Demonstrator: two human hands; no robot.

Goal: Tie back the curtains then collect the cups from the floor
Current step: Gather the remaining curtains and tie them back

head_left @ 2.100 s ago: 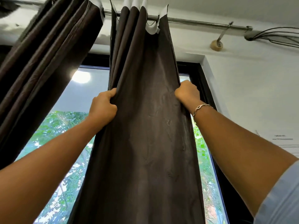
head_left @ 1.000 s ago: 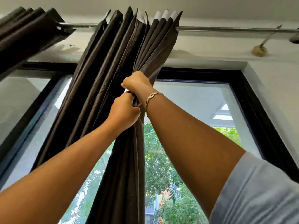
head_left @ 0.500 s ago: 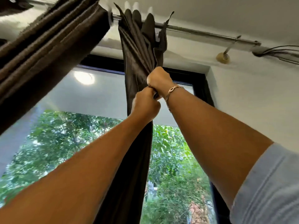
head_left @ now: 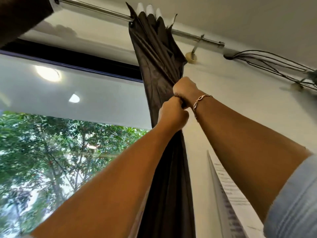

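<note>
Dark brown pleated fabric curtain [head_left: 154,57] hangs bunched into a narrow bundle at the right edge of the window glass [head_left: 68,100], against the white wall [head_left: 231,86]. Just right of its top, the silver metal rod [head_left: 96,8] meets its bracket [head_left: 197,47]. To the left, bare rod runs to a second dark curtain [head_left: 20,18] in the upper corner. Your left hand [head_left: 171,115] and right hand [head_left: 184,90], fists touching, right above left, are both clenched round the bundle below the pleats. A printed paper sheet [head_left: 231,186] lies on the wall beside your right forearm.
</note>
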